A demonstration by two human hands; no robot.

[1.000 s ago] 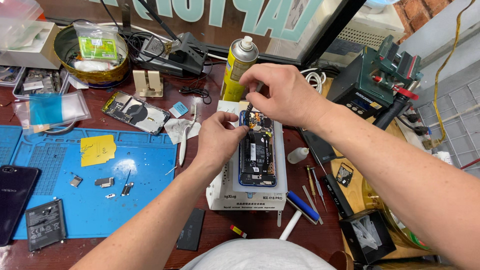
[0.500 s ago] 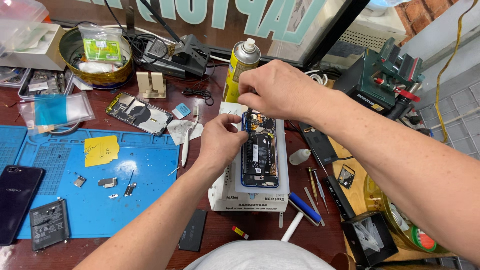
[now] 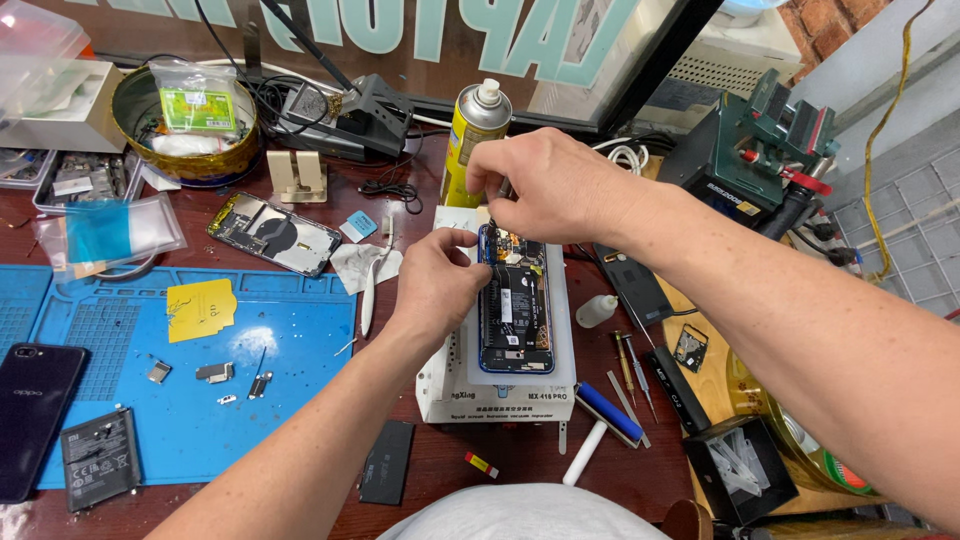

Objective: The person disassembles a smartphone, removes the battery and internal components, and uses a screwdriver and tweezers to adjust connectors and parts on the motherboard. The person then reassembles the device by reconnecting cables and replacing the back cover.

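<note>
A blue work mat [image 3: 300, 330] covers the bench on my left. A white heating pad [image 3: 560, 330] carries the opened phone [image 3: 515, 315], back off. My right hand [image 3: 545, 185] pinches a thin tool over its top end. My left hand [image 3: 435, 285] steadies its left edge, fingers curled narrow. 1 yellow spray can [image 3: 475, 135] stands behind.

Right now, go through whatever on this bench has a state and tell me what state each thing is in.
Blue phone: back off, insides exposed, lying on the white platform.
Left hand: steadying its top left edge.
Right hand: over its top end, pinching a thin tool.
Spray can: upright.
Second opened phone: lying flat.
Black phone: screen dark.
</note>
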